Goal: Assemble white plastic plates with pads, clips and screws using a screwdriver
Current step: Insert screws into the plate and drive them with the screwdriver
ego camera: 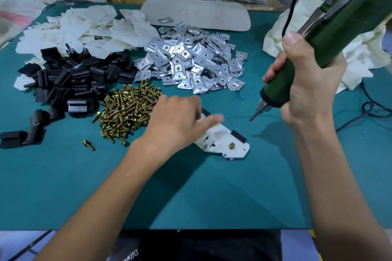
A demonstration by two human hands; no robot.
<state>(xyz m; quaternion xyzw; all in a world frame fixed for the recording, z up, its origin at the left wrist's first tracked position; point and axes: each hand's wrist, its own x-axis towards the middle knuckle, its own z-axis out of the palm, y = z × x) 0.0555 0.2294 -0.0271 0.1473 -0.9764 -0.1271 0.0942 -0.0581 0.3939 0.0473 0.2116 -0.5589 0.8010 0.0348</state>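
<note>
A white plastic plate (pixel 222 141) lies on the green table mat (pixel 191 193), with a black pad (pixel 238 136) on its right edge and a brass screw (pixel 231 146) standing in it. My left hand (pixel 176 121) rests on the plate's left end, fingers stretched and blurred, hiding that part. My right hand (pixel 307 82) grips a green electric screwdriver (pixel 331 34), tilted, with its bit tip (pixel 252 118) hovering above the mat to the upper right of the plate.
Behind my left hand lie heaps of brass screws (pixel 129 110), black pads (pixel 72 82), metal clips (pixel 191 63) and white plates (pixel 84 29). One loose screw (pixel 88 145) lies alone. A grey board (pixel 197 14) lies at the back, white cloth (pixel 360 53) and a black cable (pixel 369 110) at the right.
</note>
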